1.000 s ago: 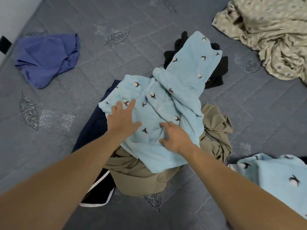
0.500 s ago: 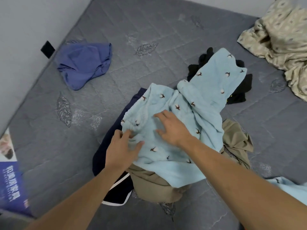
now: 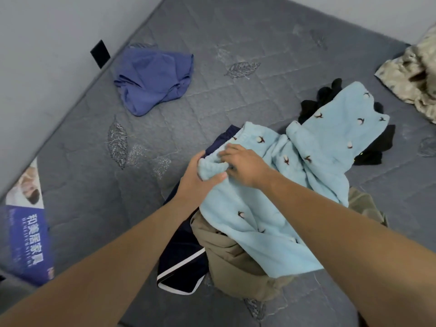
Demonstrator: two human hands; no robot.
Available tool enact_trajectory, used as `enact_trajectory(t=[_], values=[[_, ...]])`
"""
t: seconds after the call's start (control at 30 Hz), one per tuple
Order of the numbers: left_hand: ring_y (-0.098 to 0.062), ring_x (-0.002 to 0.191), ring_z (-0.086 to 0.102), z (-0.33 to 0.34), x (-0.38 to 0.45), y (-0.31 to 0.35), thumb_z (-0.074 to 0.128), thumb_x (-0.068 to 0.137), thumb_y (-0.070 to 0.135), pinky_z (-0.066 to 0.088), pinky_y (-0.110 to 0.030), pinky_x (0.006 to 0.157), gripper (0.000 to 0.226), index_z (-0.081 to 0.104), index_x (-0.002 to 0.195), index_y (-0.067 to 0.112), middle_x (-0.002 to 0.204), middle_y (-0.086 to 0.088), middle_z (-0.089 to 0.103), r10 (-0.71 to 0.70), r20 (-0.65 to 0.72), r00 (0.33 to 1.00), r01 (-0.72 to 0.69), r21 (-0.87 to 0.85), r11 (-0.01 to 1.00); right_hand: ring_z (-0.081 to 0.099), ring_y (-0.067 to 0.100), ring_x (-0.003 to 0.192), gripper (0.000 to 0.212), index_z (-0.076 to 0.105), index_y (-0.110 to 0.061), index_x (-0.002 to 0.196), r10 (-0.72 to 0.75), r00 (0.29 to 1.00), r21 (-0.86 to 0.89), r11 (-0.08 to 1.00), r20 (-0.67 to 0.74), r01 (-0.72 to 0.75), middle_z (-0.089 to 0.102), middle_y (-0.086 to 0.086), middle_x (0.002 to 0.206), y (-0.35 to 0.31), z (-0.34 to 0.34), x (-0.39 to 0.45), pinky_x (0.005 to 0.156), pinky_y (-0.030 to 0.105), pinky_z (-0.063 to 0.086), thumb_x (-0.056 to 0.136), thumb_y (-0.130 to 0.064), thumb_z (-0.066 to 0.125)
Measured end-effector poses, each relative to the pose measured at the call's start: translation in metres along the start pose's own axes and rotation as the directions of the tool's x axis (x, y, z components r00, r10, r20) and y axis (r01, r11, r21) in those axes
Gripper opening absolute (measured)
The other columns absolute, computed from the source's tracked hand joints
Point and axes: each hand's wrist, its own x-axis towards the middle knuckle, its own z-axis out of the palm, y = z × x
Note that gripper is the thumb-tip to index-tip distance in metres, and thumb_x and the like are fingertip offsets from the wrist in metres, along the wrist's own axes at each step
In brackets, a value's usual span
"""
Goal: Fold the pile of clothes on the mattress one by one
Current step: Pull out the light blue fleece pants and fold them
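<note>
A light blue fleece garment (image 3: 313, 161) with small dark prints lies on top of the pile in the middle of the grey mattress (image 3: 212, 102). My left hand (image 3: 195, 178) is shut on its bunched left edge. My right hand (image 3: 245, 165) grips the same edge from the right, fingers pressed into the fabric. Under it lie a khaki garment (image 3: 231, 263), dark navy shorts with white trim (image 3: 181, 263) and a black garment (image 3: 379, 145).
A crumpled blue-purple garment (image 3: 153, 76) lies at the far left near the wall. A beige patterned cloth (image 3: 415, 76) is at the far right. A printed label (image 3: 26, 234) covers the mattress's left edge.
Both hands moved left along the light blue garment and closed on its left edge, which is now bunched up. The view has swung left, showing the wall and the label.
</note>
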Motion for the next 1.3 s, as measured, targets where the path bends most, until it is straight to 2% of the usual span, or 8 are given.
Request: enact_trajectory(t=[0.1, 0.2, 0.4, 0.63, 0.73, 0.83, 1.07, 1.3], values=[[-0.015, 0.083, 0.060, -0.002, 0.010, 0.015, 0.079, 0.091, 0.036, 0.054, -0.034, 0.064, 0.034, 0.061, 0.111, 0.015, 0.092, 0.005, 0.060, 0.005, -0.004, 1.000, -0.005, 0.076, 0.997, 0.052, 0.023, 0.126, 0.018, 0.069, -0.015, 0.110, -0.011, 1.000, 0.009, 1.000, -0.027, 0.011, 0.066, 0.003, 0.113, -0.006, -0.011, 0.000, 0.092, 0.043, 0.046, 0.096, -0.022, 0.059], [-0.011, 0.058, 0.049, -0.013, 0.011, 0.025, 0.074, 0.094, 0.033, 0.049, -0.031, 0.042, 0.027, 0.058, 0.093, 0.012, 0.072, 0.003, 0.050, 0.090, -0.005, 0.996, -0.090, 0.028, 0.996, 0.060, 0.027, 0.097, 0.018, 0.063, -0.011, 0.090, -0.004, 1.000, -0.023, 1.000, -0.031, 0.004, 0.066, 0.004, 0.088, -0.002, -0.026, -0.005, 0.083, 0.044, 0.044, 0.096, -0.028, 0.064], [-0.004, 0.060, 0.045, -0.055, -0.005, 0.096, 0.073, 0.097, 0.029, 0.042, -0.020, 0.047, 0.028, 0.058, 0.088, 0.007, 0.066, 0.013, 0.048, 0.266, 0.049, 0.963, -0.270, 0.116, 0.956, 0.062, 0.033, 0.094, 0.016, 0.063, -0.018, 0.095, 0.080, 0.995, -0.080, 0.994, 0.053, -0.076, 0.069, 0.007, 0.093, 0.017, -0.092, -0.040, 0.073, 0.035, 0.029, 0.096, -0.033, 0.066], [-0.012, 0.070, 0.051, -0.091, -0.052, 0.251, 0.078, 0.092, 0.026, 0.046, -0.032, 0.054, 0.026, 0.062, 0.087, 0.007, 0.079, -0.013, 0.057, 0.381, 0.175, 0.908, -0.414, 0.230, 0.881, 0.062, 0.033, 0.099, 0.025, 0.065, -0.011, 0.110, 0.202, 0.976, -0.078, 0.977, 0.075, -0.197, 0.069, 0.010, 0.103, -0.002, -0.226, -0.124, 0.083, 0.042, 0.048, 0.100, -0.034, 0.063], [-0.011, 0.068, 0.053, -0.104, -0.075, 0.316, 0.080, 0.090, 0.031, 0.047, -0.031, 0.051, 0.024, 0.063, 0.083, 0.015, 0.075, -0.006, 0.059, 0.414, 0.224, 0.883, -0.464, 0.276, 0.842, 0.061, 0.034, 0.090, 0.031, 0.062, -0.007, 0.100, 0.250, 0.967, -0.129, 0.962, 0.058, -0.241, 0.066, 0.012, 0.095, -0.015, -0.294, -0.168, 0.081, 0.047, 0.049, 0.101, -0.038, 0.062], [-0.008, 0.065, 0.053, -0.116, -0.107, 0.386, 0.081, 0.090, 0.030, 0.049, -0.032, 0.047, 0.023, 0.063, 0.083, 0.017, 0.070, 0.005, 0.057, 0.451, 0.215, 0.866, -0.497, 0.267, 0.826, 0.061, 0.033, 0.085, 0.037, 0.058, -0.006, 0.090, 0.249, 0.968, -0.168, 0.955, 0.012, -0.244, 0.064, 0.010, 0.085, -0.023, -0.364, -0.213, 0.075, 0.045, 0.048, 0.100, -0.041, 0.064], [-0.019, 0.068, 0.050, -0.127, -0.171, 0.546, 0.082, 0.089, 0.025, 0.047, -0.030, 0.050, 0.027, 0.063, 0.089, 0.007, 0.075, -0.008, 0.053, 0.586, 0.217, 0.781, -0.625, 0.288, 0.725, 0.058, 0.028, 0.101, 0.031, 0.061, -0.022, 0.092, 0.295, 0.944, -0.300, 0.896, -0.147, -0.326, 0.049, -0.002, 0.093, -0.030, -0.530, -0.311, 0.079, 0.034, 0.040, 0.090, -0.051, 0.073], [-0.015, 0.070, 0.053, -0.136, -0.224, 0.700, 0.084, 0.088, 0.029, 0.047, -0.028, 0.048, 0.030, 0.064, 0.085, 0.006, 0.074, -0.005, 0.054, 0.754, 0.230, 0.616, -0.787, 0.239, 0.569, 0.047, 0.022, 0.093, 0.040, 0.055, -0.023, 0.078, 0.346, 0.856, -0.283, 0.838, -0.385, -0.466, 0.058, 0.002, 0.088, -0.048, -0.684, -0.409, 0.082, 0.044, 0.048, 0.086, -0.057, 0.074]])
